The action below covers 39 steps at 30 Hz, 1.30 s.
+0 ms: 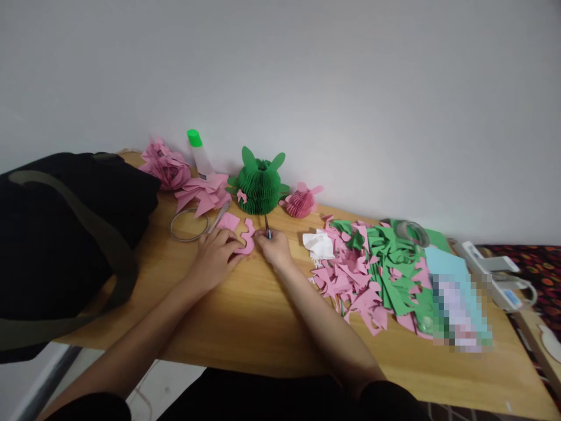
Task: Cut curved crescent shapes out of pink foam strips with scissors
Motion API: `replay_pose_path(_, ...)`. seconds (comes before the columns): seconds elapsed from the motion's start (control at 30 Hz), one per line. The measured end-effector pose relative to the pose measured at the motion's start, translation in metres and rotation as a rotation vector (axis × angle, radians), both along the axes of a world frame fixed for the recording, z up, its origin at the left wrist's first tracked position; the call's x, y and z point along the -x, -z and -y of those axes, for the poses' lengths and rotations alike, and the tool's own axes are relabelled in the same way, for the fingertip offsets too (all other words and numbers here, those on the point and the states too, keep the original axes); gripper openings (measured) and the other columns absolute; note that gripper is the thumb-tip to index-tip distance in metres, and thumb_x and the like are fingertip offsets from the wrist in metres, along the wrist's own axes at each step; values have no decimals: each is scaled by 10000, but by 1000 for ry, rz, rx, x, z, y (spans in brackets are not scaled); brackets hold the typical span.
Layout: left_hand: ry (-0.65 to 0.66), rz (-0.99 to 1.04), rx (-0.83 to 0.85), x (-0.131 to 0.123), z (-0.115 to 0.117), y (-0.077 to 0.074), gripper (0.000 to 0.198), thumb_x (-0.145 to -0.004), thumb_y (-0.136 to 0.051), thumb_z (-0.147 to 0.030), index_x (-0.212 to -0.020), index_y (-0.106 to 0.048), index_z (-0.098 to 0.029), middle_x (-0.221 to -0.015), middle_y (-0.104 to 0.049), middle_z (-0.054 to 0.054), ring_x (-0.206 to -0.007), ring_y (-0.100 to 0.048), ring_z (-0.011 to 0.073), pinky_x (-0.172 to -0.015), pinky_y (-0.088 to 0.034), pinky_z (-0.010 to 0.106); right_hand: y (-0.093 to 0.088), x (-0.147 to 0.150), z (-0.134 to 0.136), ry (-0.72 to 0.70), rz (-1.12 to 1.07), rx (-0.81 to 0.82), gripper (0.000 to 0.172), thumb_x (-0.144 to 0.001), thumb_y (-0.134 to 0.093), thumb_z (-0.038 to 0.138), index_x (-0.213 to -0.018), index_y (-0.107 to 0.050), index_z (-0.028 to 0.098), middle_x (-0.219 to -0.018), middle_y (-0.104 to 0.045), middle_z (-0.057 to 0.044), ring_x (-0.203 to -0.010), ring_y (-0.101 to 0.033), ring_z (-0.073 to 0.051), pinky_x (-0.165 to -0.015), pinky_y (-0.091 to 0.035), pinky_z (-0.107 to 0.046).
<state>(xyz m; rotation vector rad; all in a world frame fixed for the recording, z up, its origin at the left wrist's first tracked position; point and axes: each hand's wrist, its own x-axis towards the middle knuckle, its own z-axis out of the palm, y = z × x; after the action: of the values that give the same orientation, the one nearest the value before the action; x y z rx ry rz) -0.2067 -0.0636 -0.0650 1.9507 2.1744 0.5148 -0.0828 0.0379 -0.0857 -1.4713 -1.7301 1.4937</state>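
Observation:
My left hand rests on the table with its fingers closed on the edge of a curved pink paper cutout. Close beside the cutout's other edge, my right hand is wrapped round a slim dark pointed tool whose tip points away from me; its kind is too small to make out. A small square of pink paper lies just beyond my left fingers. Further back stands a green honeycomb paper ball with leaf-like ears and a small pink bow. To its right sits a smaller pink folded-paper figure.
Pink and green paper scraps cover the right side, with a tape roll on them and a white tissue beside. A green-capped glue bottle, pink paper flower and wire ring are left. A black bag fills the left edge.

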Motion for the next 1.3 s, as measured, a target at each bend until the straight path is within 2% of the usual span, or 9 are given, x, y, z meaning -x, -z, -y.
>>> replay_pose_path(0.23, 0, -29, -7, -5, -1, -2, 138, -824, -624, -279, -909, -717, -223, -990, -673, 72, -1028, -552, 271, -860, -357, 426, -3, -2, 3, -6, -22, -30, 146, -718, -555, 222, -652, -675, 171, -598, -649, 10, -606, -594, -155, -577, -423, -232)
replay_pose_path(0.37, -13, -63, -3, 2, 0, -5, 161, -814, -639, -347, -910, -722, -247, -988, -659, 65, -1005, -569, 268, -851, -389, 410, -3, -2, 2, -10, -18, -34, 139, -715, -570, 212, -635, -674, 165, -588, -647, 4, -615, -603, -161, -592, -426, -237)
replay_pose_path(0.43, -75, -96, -35, 10, 1, -8, 223, -834, -600, -403, -907, -718, -228, -992, -640, 91, -996, -568, 282, -849, -406, 407, -2, -3, 2, -11, -17, -38, 140, -717, -581, 218, -632, -676, 162, -590, -649, 1, -622, -603, -164, -602, -427, -240)
replay_pose_path(0.5, -203, -159, -71, 19, 2, -12, 288, -852, -555, -425, -931, -695, -186, -1034, -620, 134, -1048, -548, 318, -871, -416, 418, -2, -4, 3, -11, -12, -40, 157, -724, -588, 237, -618, -673, 158, -574, -640, 0, -610, -596, -167, -592, -421, -245)
replay_pose_path(0.6, -319, -207, -16, 27, 0, -19, 274, -838, -553, -429, -956, -643, -198, -1073, -613, 140, -1091, -541, 340, -855, -440, 416, -3, -4, 4, -10, -6, -43, 177, -730, -590, 247, -597, -666, 158, -555, -628, -1, -602, -589, -170, -577, -408, -247)
replay_pose_path(0.77, -375, -159, 142, 27, -8, -28, 280, -785, -575, -499, -752, -549, -223, -959, -628, 111, -959, -599, 327, -719, -452, 383, -6, -6, 5, -4, -15, -49, 166, -714, -585, 213, -586, -667, 148, -568, -637, -17, -619, -597, -179, -593, -411, -256)
replay_pose_path(0.93, -468, -1, 220, 27, -12, -31, 275, -739, -616, -472, -784, -552, -209, -927, -650, 91, -883, -619, 307, -682, -424, 358, -8, -9, 6, 0, -61, -35, 160, -706, -554, 180, -613, -682, 155, -559, -631, 7, -604, -591, -161, -569, -413, -231)
replay_pose_path(1.13, -513, 125, 120, 25, -9, -35, 206, -702, -640, -367, -683, -510, -207, -795, -635, 58, -794, -611, 265, -636, -382, 318, -12, -19, 10, 5, -129, -7, 171, -695, -539, 135, -610, -683, 168, -565, -633, 16, -592, -588, -151, -564, -419, -222)
replay_pose_path(1.3, -549, 204, 63, 28, -8, -36, 199, -703, -623, -388, -633, -567, -210, -706, -629, 46, -754, -594, 252, -636, -373, 317, -11, -39, 14, 9, -154, 35, 152, -690, -561, 138, -611, -684, 179, -461, -551, 41, -489, -530, -136, -495, -388, -221)
